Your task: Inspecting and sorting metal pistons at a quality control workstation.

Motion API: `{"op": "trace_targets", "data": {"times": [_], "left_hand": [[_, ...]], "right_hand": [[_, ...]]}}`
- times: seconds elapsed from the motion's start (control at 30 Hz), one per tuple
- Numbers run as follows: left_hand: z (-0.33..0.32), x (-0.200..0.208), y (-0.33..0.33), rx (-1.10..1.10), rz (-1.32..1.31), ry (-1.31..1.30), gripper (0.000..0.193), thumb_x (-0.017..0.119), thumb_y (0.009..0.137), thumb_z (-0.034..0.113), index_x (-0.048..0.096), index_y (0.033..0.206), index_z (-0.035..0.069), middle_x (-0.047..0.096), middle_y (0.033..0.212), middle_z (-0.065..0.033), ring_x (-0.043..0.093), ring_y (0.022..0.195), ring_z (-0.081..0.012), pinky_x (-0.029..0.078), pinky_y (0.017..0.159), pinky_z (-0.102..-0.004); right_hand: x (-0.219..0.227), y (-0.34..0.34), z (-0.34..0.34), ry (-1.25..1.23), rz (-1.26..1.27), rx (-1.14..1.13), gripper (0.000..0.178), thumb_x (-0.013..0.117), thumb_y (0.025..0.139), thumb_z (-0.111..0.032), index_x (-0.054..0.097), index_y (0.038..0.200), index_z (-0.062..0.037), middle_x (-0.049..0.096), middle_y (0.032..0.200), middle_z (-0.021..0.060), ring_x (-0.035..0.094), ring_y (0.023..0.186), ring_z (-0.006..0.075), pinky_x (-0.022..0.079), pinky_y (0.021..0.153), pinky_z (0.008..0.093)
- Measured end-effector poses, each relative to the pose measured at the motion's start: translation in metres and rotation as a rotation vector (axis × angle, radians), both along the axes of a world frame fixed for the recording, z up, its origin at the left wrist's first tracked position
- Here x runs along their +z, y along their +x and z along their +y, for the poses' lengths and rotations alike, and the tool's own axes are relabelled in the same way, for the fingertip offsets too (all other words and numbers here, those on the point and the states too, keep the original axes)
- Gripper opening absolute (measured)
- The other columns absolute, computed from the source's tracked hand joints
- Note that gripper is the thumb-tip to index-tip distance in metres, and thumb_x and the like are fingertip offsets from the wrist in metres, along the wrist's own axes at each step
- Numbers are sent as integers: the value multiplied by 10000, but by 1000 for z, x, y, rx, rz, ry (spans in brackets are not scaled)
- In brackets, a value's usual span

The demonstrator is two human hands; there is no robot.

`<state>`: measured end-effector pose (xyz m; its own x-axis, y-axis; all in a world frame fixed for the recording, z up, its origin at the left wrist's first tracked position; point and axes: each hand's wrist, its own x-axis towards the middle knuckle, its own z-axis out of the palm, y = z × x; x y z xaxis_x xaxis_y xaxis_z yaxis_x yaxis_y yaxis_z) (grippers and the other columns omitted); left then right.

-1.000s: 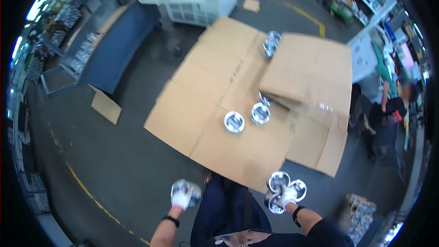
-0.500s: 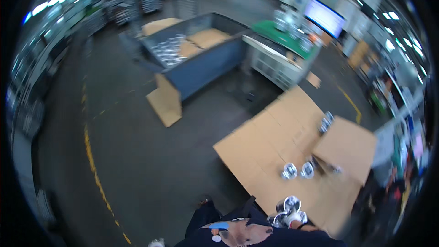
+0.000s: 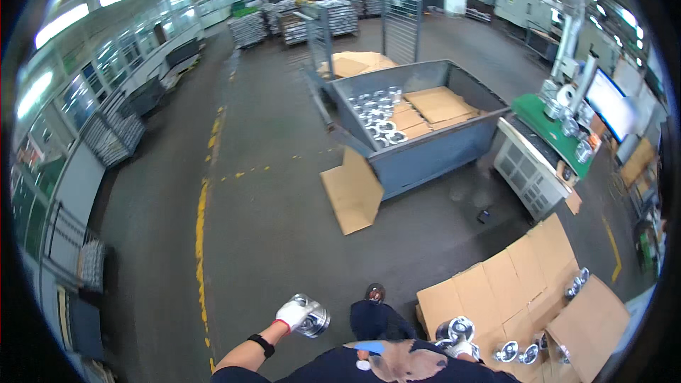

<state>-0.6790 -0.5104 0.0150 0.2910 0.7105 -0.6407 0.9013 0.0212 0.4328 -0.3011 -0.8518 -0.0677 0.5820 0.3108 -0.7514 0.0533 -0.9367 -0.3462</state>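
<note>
My left hand (image 3: 292,313), in a white glove with a red cuff, is closed around a shiny metal cylinder-shaped part (image 3: 313,322), held out over the floor to my left. On my right, close to my body, my right hand (image 3: 464,350), also in a white glove, is partly hidden by shiny metal cylinder-shaped parts (image 3: 456,328) that it holds; their exact number is unclear. These parts are in front of the near edge of a cardboard sheet (image 3: 479,296). More such metal parts (image 3: 506,351) stand on the cardboard, beside a raised cardboard flap (image 3: 589,326).
Ahead stands a large blue-grey metal bin (image 3: 433,168) holding rows of metal parts (image 3: 374,110) and cardboard (image 3: 441,104). A folded cardboard piece (image 3: 351,195) leans at its near corner. Right of it are a green-topped workbench (image 3: 550,128) and a screen (image 3: 611,105). A yellow line (image 3: 201,234) runs along the floor.
My view has swung left and up, so the bin and cardboard sit farther right and lower. My left hand with its metal part has come into view; my right hand still holds its parts.
</note>
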Motion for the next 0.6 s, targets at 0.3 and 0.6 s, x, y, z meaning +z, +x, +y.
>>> {"op": "trace_targets", "data": {"times": [0.3, 0.6], "left_hand": [[167, 96, 164, -9, -289, 138, 575, 623, 817, 566, 710, 886, 2, 679, 774, -219, 669, 750, -341, 501, 704, -416], [291, 108, 354, -80, -511, -193, 499, 684, 837, 427, 701, 969, -54, 699, 784, -125, 644, 717, -168, 497, 673, -321]], "right_hand": [[-32, 72, 128, -2, -407, 302, 559, 725, 654, -307, 577, 1169, -148, 668, 949, 195, 653, 891, 364, 533, 751, 439], [8, 119, 192, -193, -326, 155, 565, 731, 651, -230, 591, 1195, -172, 652, 1017, 220, 633, 990, 371, 518, 838, 444]]}}
